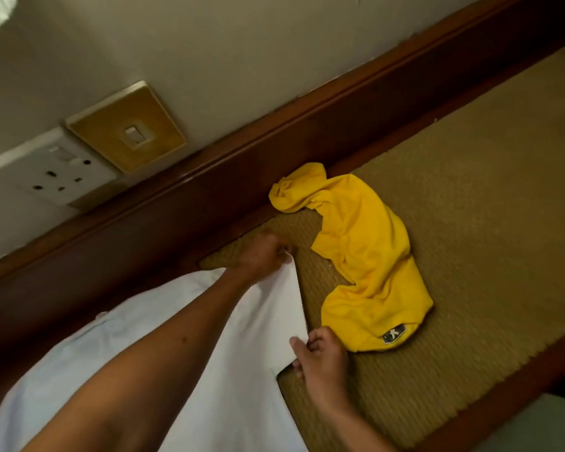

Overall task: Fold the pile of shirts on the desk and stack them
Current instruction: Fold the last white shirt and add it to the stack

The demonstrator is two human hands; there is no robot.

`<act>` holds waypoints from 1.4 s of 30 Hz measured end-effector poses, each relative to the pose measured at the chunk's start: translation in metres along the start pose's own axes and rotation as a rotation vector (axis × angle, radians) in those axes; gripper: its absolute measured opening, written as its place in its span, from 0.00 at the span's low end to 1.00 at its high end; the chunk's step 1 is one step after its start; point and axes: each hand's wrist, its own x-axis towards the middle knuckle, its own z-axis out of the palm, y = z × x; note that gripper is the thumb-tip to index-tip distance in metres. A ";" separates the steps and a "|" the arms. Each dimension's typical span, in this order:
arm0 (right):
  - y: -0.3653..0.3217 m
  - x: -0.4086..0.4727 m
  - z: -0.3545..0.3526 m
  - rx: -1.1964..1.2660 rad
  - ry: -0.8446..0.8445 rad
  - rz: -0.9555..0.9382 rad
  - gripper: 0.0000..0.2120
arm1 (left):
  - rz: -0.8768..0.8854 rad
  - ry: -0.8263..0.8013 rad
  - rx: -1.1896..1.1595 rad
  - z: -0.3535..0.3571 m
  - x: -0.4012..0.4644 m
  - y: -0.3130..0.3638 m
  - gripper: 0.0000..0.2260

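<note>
The long wooden desk with a woven tan mat top [470,177] runs diagonally under a dark wood rail along the beige wall. A pale white cotton shirt [242,370] lies spread over the near left part of the mat. Both bare forearms reach out across it. The left arm stretches furthest, and the left hand [261,252] has its fingers curled, pinching the shirt's far right corner close to the rail. The right hand [320,357] sits nearer, thumb and bent fingers clamped on the same right edge lower down. Just right of that edge a crumpled yellow shirt [362,256] with a small dark label lies on the mat, near but apart from both hands. On the wall hang a brass light switch [126,127] and a white socket [51,171].
</note>
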 end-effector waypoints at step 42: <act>0.030 -0.243 0.363 -1.266 -0.937 -0.741 0.15 | -1.272 1.050 -0.823 0.132 -0.538 -0.343 0.16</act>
